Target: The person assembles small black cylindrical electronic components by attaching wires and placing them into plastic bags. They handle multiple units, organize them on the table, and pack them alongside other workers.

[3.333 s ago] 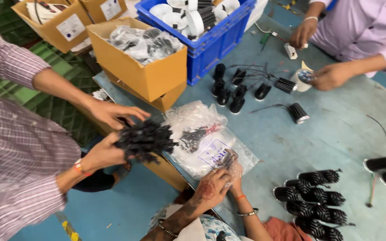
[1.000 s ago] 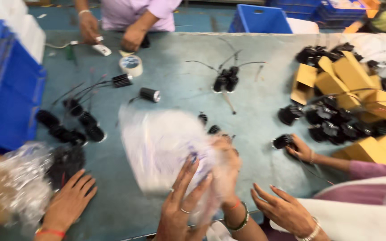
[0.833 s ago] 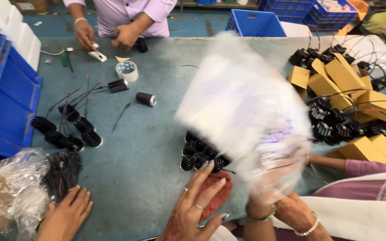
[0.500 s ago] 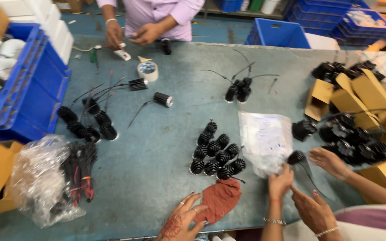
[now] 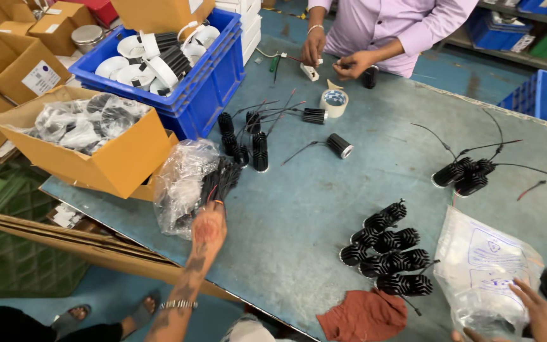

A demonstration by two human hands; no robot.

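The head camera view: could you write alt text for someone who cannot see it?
A person's left hand grips a bunch of black wired parts sticking out of a clear bag on a blue-grey table, while the right hand rests on an emptied bag. Black finned parts lie clustered between them, and another person across the table handles a small part.

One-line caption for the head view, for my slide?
Left hand grasps bundled black wires from a clear plastic bag; right hand rests on another clear bag.
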